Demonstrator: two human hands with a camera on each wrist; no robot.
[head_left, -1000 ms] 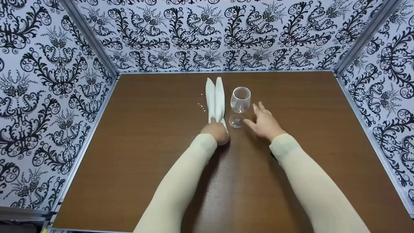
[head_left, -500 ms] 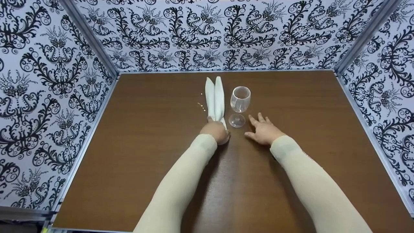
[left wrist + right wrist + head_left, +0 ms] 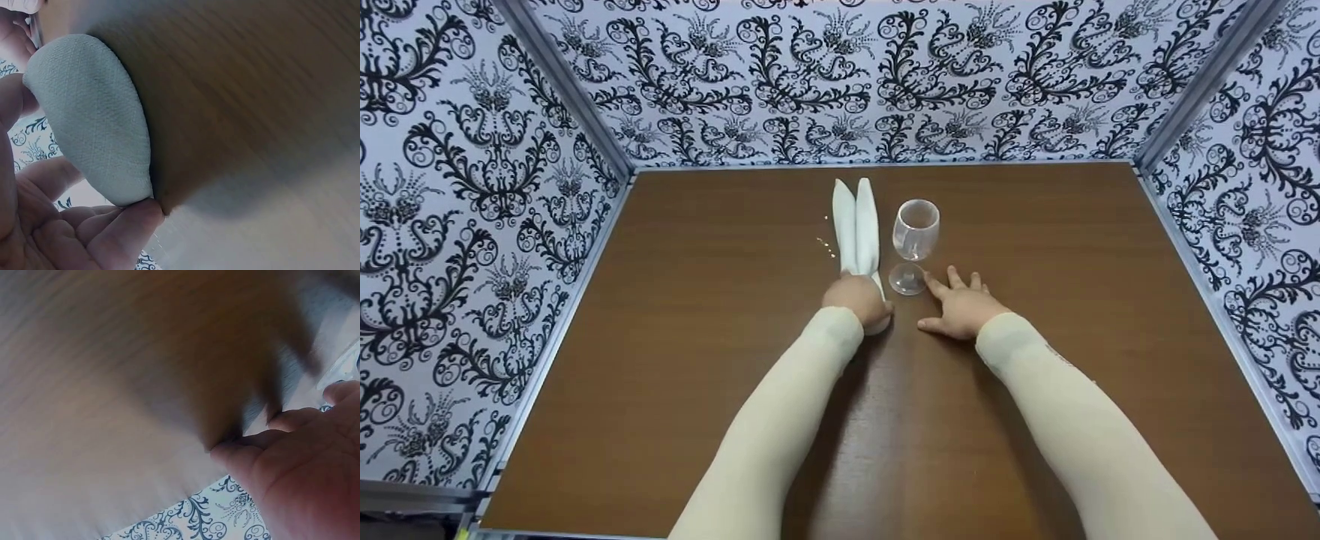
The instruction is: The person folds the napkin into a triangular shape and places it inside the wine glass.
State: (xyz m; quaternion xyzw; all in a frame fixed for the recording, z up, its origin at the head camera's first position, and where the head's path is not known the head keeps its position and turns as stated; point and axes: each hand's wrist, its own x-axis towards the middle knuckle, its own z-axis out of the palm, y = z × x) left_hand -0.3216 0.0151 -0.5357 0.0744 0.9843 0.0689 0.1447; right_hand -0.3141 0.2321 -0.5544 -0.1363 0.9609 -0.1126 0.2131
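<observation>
A pale folded napkin (image 3: 856, 229) lies lengthwise on the brown table, its two long points side by side toward the back wall. My left hand (image 3: 855, 298) grips its near end. In the left wrist view, the rounded end of the napkin (image 3: 93, 121) sits between the curled fingers and thumb of my left hand (image 3: 67, 230). Just right of the napkin stands an upright, clear wine glass (image 3: 916, 232). My right hand (image 3: 966, 309) rests spread on the table to its near right, holding nothing, with a fingertip right at the edge of the glass's foot (image 3: 906, 279).
The wooden table (image 3: 697, 360) is bordered by a metal frame and patterned walls (image 3: 810, 82) at the back and both sides. Several small bright specks (image 3: 826, 244) show on the tabletop left of the napkin.
My right hand has drawn back toward me from beside the glass, then slid slightly left with its fingers spread. My left hand and the napkin have hardly moved; the glass stands in place.
</observation>
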